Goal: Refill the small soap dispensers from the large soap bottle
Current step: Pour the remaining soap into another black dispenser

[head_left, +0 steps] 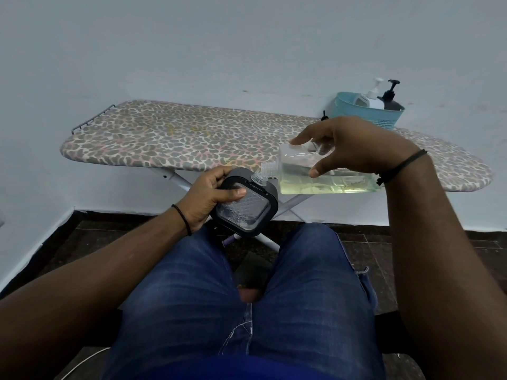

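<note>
Two hands (208, 196) (354, 149) tip unlabelled bottle (323, 179) into dispenser (247, 207).

arms: bare | wrists: black bead bracelet (183, 219), black cord band (399, 165) | legs: blue jeans (208, 294) (white stitching)

An ironing board (170, 138) with a leopard-spot cover stands on white crossed legs (290, 207) against a pale wall (219, 45); a wire rack (92, 119) juts from its left end; below, dark floor tiles (365, 250); blue jeans (301, 297) fill the foreground.
</note>
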